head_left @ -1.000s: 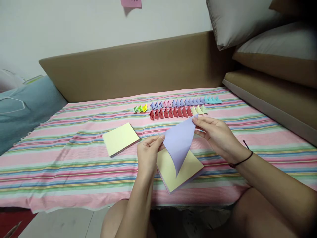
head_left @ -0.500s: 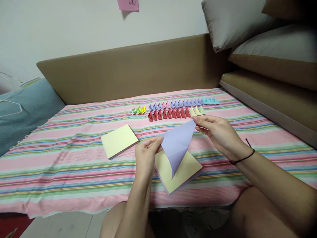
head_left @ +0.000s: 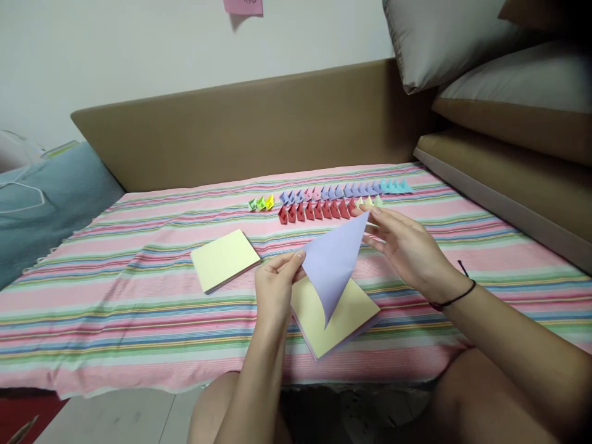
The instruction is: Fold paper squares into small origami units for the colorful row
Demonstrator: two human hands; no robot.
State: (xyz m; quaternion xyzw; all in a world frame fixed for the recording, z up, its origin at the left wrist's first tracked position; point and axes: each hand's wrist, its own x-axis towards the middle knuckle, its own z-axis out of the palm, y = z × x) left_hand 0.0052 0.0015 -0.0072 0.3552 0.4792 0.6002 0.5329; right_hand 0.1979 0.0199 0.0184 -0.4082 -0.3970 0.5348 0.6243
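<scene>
A lavender sheet of paper [head_left: 337,256] hangs tilted in the air, its lower corner curling down. My left hand [head_left: 280,275] pinches its left corner between thumb and fingers. At the upper right corner is my right hand [head_left: 402,243], its fingers apart and loosely around the paper's tip. Beneath the sheet lies a stack of square papers [head_left: 340,320] with pale yellow on top, partly covered by it. Another pale yellow stack of paper [head_left: 225,259] rests to the left.
Farther back stand rows of small folded paper pieces: red ones [head_left: 318,211], lavender ones [head_left: 361,190], turquoise ones [head_left: 396,186] and green-yellow ones [head_left: 261,203]. A striped cloth [head_left: 115,296] covers the surface. Cushions [head_left: 518,105] are piled at right, against a brown backrest [head_left: 240,129].
The fingers of my right hand have loosened and spread at the sheet's upper corner. My left hand keeps its pinch. The view has shifted slightly.
</scene>
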